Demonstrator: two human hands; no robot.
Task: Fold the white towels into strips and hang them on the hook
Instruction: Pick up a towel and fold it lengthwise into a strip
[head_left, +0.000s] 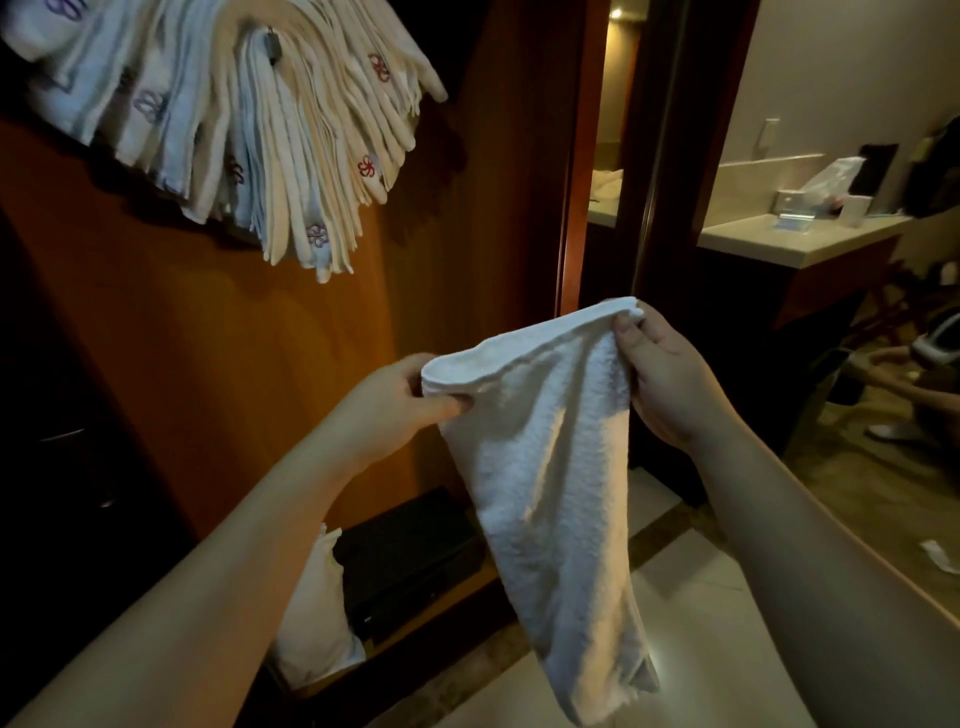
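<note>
Both hands are holding a white towel up in the air in front of the person, its top edge stretched between them and the rest hanging down in a long, narrow, folded length toward the near floor. The left hand is pinching the left end of that top edge, thumb lying along the front of the cloth and fingers curled behind it. The right hand is gripping the right end, which is sitting higher, with its fingertips closing over the hem. Up at the far left, a thick fan of folded towels is hanging against the wooden panel, several showing small embroidered flower marks; the hook carrying them is barely showing as a dark piece among the folds. Low on the left, another pale cloth bundle is leaning beside a dark box. To the far right, a pale counter is carrying boxes and a plastic bag.
</note>
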